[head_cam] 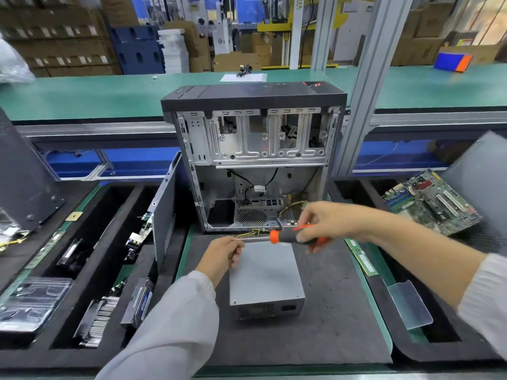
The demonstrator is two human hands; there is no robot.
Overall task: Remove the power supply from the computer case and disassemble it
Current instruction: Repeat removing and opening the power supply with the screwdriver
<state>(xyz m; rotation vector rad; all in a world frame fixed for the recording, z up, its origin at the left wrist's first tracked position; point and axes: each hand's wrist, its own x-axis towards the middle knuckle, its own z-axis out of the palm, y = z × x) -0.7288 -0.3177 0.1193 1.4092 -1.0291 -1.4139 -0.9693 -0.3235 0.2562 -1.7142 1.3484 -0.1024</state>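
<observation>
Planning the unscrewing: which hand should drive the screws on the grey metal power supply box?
Probably the right hand: it already grips the orange-and-black screwdriver above the grey metal power supply box. The left hand pinches the yellow wires at its far edge.

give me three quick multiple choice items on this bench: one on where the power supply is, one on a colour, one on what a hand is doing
1. Where is the power supply?
A. inside the case
B. on the black mat in front of the case
C. on the green conveyor

2. What colours is the screwdriver handle?
A. blue and yellow
B. all green
C. black and orange

3. What is the right hand doing?
A. gripping the screwdriver
B. resting flat on the mat
C. holding the motherboard

Answers: 1 B, it lies on the mat below the open case. 2 C, black grip, orange ends. 3 A, fingers curl round the handle.
</observation>
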